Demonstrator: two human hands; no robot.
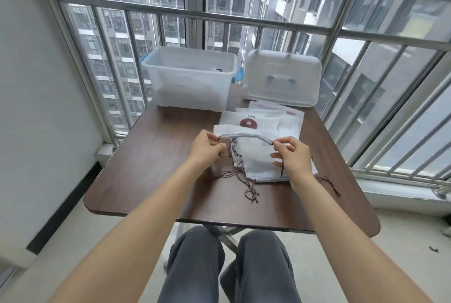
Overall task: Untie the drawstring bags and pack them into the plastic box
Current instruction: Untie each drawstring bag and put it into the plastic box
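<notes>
A brown table (151, 180) stands against a barred window (219, 17). At its far edge sit one open box (190, 78) and, just right of it, one lid (283, 78) lying flat (blue handle showing through). Between them and the hands lies a fanned pile (263, 119) of white bags, too overlapped to count; dark cords (244, 178) trail toward the near edge. One bag (258, 158) is raised over the pile, its mouth stretched wide. The left hand (206, 150) pinches the mouth's left end with curled fingers; the right hand (291, 156) pinches the right end between thumb and forefinger, other fingers loosely spread.
</notes>
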